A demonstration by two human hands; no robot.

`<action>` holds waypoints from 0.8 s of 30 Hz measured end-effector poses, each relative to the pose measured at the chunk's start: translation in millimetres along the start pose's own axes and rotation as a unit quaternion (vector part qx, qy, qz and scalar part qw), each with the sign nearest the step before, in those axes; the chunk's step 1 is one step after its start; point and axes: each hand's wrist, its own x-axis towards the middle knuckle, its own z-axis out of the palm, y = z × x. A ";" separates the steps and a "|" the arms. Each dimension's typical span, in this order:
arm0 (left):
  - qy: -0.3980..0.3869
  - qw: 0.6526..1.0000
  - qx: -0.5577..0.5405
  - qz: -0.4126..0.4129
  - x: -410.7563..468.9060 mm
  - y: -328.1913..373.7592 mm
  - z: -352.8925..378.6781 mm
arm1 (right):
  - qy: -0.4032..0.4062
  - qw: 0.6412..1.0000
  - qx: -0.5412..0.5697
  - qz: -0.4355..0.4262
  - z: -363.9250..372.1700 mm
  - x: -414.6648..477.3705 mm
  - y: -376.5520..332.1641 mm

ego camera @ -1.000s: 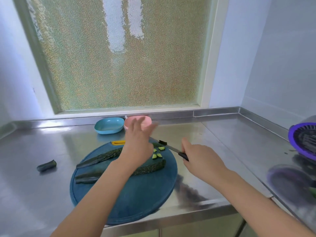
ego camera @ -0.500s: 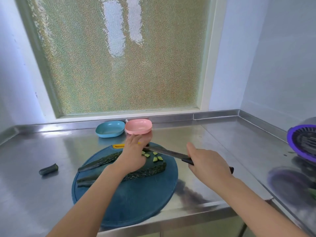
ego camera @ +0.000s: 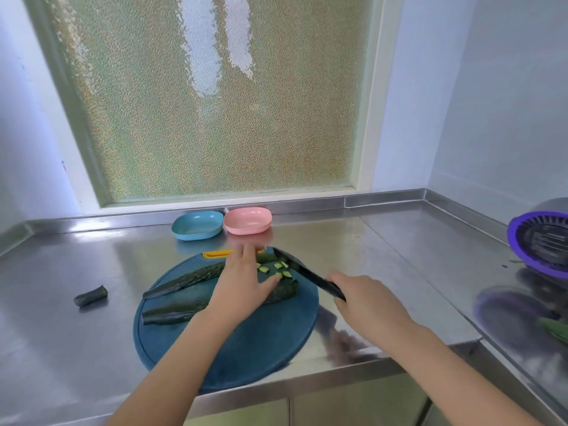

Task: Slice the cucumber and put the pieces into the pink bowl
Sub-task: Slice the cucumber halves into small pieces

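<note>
The knife (ego camera: 304, 273) is clenched in the right grip (ego camera: 365, 299); the left grip (ego camera: 242, 284) is laid flat, released, over the cucumber (ego camera: 172, 315) on the board (ego camera: 239, 348), where fingers (ego camera: 248, 255) could be nicked if the cut is rushed

Bright daylight through the frosted window (ego camera: 209, 96) puts glare on the steel counter (ego camera: 384, 241) (lines bend at the edges); the left hand (ego camera: 242, 282) is slightly blurred.

A stainless-steel tabletop (ego camera: 384, 256) fills a corner of pale bluish walls (ego camera: 491, 103) — behind it a large frosted window (ego camera: 209, 96) in a white frame lets in daylight
</note>
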 end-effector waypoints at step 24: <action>-0.183 0.980 0.001 0.080 0.2 14.0 18.4 | -0.104 0.975 0.177 0.090 -9.6 -19.5 -19.5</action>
